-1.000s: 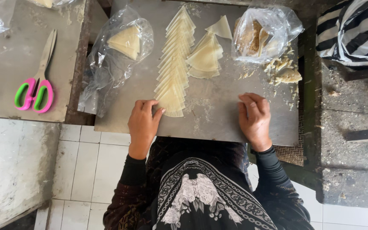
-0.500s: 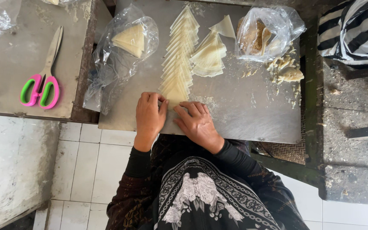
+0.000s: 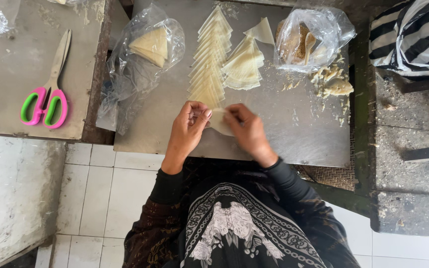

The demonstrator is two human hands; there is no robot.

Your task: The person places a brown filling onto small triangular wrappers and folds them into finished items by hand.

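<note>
Right at the near edge of the metal worktop [image 3: 294, 139], both hands are on one pale triangular pastry sheet [image 3: 220, 122], and it sits at about six o'clock from the long row. Left hand [image 3: 187, 130] has thumb and fingertips pinched on the sheet's left corner; right hand [image 3: 247, 131] has its fingers curled over the right side, pinching the edge from above. The sheet is thin and looks as if it would tear easily, so I'd judge a light pinch close to the corner, and peeling slowly with both hands level, is the way to handle it well.

Just beyond the hands, at twelve o'clock, runs the overlapped row of pastry triangles [image 3: 208, 62], tips pointing away. Touching it on the right, at about one o'clock, lies a smaller fanned stack of triangles [image 3: 244, 64], with a single loose triangle [image 3: 261, 31] at its far end. The row starts just beside the fingers, so a careless tug could drag its nearest pieces.

At ten o'clock, a crumpled clear plastic bag [image 3: 142, 64] holds a wedge of more sheets, and its loose end trails towards the left hand's side. At two o'clock a second clear bag [image 3: 309, 39] holds brownish filling, with a spoon handle showing, I think. Crumbs and a lump of filling [image 3: 333, 84] are scattered beside it.

Far off at nine o'clock, on a separate grey table [image 3: 6, 74], lie scissors with pink and green handles [image 3: 48, 89]. Striped cloth [image 3: 413, 34] sits at the far right.
</note>
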